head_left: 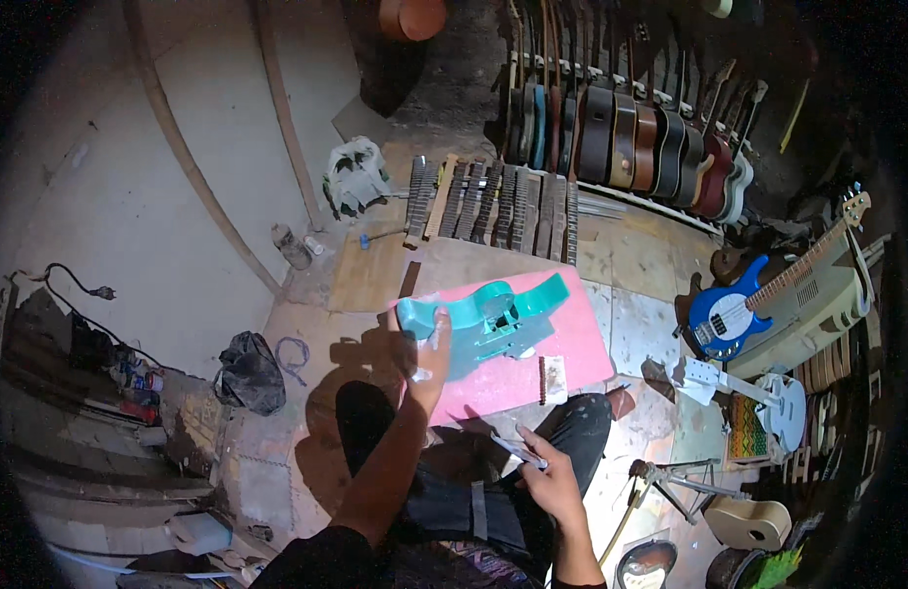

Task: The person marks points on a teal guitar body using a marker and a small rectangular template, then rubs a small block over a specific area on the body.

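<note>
Racked guitars (596,133) line the back; on the pink board (579,344), the left hand (429,355) clasps the teal body (458,313), probably best kept steady, while the right hand (552,479) pinches a pale strip (514,448).

floor: pale, stained sheets and boards with visible seams (609,257), spreading around the pink mat (586,344).
pink mat: flat on the floor; on it, a small pale sheet (555,388) with a dark strip (543,378) along one edge, and over it the turquoise guitar body (470,342), tilted, its contact underneath hidden.
beyond the mat: guitar necks (498,206) in a side-by-side row on the floor.
beyond and right of the mat: a white rack (655,209) bearing upright guitars (645,147).
left of the mat: a loop of cord (294,358), then a crumpled black bag (249,373).
</note>
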Tool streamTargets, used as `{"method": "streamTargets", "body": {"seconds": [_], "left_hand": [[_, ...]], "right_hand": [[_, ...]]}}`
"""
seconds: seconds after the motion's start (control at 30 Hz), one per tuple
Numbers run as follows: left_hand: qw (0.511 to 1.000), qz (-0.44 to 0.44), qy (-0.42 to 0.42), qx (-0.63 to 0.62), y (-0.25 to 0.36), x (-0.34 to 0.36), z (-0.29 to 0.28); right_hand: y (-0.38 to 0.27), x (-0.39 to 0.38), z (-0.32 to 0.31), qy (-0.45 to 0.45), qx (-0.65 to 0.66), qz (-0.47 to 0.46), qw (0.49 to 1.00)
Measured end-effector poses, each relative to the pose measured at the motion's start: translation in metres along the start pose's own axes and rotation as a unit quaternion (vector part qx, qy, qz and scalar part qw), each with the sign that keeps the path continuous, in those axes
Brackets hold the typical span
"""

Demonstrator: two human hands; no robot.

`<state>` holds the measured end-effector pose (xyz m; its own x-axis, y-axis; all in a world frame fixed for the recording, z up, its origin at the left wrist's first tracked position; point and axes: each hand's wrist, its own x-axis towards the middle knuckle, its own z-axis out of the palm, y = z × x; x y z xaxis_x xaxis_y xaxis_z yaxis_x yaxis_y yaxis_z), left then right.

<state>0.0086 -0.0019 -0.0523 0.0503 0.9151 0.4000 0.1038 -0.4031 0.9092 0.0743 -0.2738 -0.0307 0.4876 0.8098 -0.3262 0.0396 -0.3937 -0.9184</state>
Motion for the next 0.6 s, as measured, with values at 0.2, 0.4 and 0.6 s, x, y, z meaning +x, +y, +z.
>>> {"method": "streamTargets", "body": {"seconds": [0.2,0.4,0.6], "left_hand": [[0.996,0.02,-0.058,-0.059,0.032,0.03,-0.013],[0.988,-0.008,-0.153,0.001,0.048,0.05,-0.029],[0.946,-0.134,-0.237,-0.179,0.055,0.056,-0.03]], "right_hand": [[0.006,0.001,-0.002,-0.008,0.023,0.003,1.0],[-0.001,0.003,0.002,-0.026,0.016,0.006,1.0],[-0.001,0.011,0.012,-0.027,0.057,-0.009,0.998]]}}
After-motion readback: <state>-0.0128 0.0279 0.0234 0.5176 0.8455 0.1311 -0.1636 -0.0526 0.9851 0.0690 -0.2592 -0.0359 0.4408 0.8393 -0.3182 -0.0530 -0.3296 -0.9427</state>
